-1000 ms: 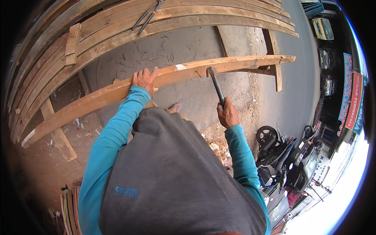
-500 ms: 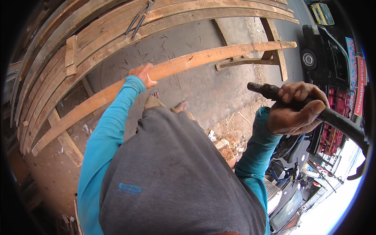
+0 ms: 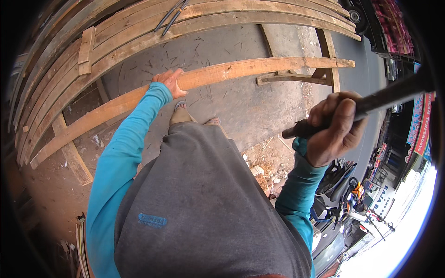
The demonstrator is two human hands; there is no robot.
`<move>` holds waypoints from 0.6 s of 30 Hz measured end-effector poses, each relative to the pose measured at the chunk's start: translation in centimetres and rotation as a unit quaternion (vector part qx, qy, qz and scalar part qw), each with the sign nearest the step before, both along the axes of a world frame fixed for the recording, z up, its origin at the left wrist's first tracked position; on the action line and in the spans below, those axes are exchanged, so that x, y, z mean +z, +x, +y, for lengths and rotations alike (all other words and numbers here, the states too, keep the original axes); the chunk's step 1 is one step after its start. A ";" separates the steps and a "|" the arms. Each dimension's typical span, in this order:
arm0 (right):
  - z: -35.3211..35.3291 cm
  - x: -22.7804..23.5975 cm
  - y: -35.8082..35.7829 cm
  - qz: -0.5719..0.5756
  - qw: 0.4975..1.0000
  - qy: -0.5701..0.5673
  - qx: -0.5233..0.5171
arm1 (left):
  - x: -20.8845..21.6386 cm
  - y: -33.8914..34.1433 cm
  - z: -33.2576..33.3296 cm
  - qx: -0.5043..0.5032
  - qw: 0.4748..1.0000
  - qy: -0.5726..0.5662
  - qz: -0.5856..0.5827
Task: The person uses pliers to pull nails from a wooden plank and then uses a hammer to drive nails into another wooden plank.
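Observation:
My left hand [image 3: 168, 84] is closed over a long, reddish-brown wooden plank [image 3: 222, 72], fingers across its far edge and thumb side toward me. The plank spans the picture from lower left to upper right, resting on wooden supports at both ends. Raised on the right, my right hand [image 3: 337, 127] grips the dark handle of a hammer [image 3: 384, 99]. The handle's butt end points down and left; the head is mostly lost in the dark rim of the picture. The hammer is well apart from the plank.
Beyond the plank runs a rack of long boards [image 3: 208, 19], with pincers [image 3: 170, 18] lying on it. A wooden trestle [image 3: 327, 69] stands at the right. Nails or scraps litter the ground, with rubble [image 3: 264, 173] nearer me. Parked motorbikes [image 3: 336, 185] and a road lie to the right.
My right hand has turned, so the hammer's head end has swung upward and its butt has dropped. The left hand stays on the plank. The view has shifted somewhat.

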State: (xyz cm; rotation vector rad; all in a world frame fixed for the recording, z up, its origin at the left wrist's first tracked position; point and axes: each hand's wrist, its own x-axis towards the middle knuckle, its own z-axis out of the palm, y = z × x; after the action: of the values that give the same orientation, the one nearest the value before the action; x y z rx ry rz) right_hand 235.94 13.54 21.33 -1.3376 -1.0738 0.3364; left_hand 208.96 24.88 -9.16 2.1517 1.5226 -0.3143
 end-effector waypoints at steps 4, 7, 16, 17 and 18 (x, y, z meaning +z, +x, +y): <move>2.0 4.7 1.7 -0.094 0.964 0.241 0.059 | -0.4 0.7 0.9 -0.010 1.000 0.003 -0.017; 0.3 -5.4 0.5 -0.131 0.968 0.178 0.117 | 0.5 -0.1 0.4 0.004 1.000 -0.021 -0.012; -4.2 -10.5 0.0 -0.152 0.907 -0.387 0.056 | 0.8 -1.0 0.4 -0.024 0.999 -0.033 -0.021; -3.8 -7.7 -0.2 -0.095 0.936 -0.337 0.040 | 0.6 -1.3 -0.2 -0.015 0.999 -0.042 -0.017; -2.4 -3.8 -1.5 -0.029 0.970 -0.240 0.024 | 0.5 -1.3 -0.5 -0.008 0.999 -0.051 -0.013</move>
State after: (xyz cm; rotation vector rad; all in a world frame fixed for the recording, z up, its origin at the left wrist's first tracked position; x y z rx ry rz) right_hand 234.45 11.19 17.48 -1.7591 -1.1151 0.6250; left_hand 207.66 24.40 -8.70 2.0813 1.4450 -0.3605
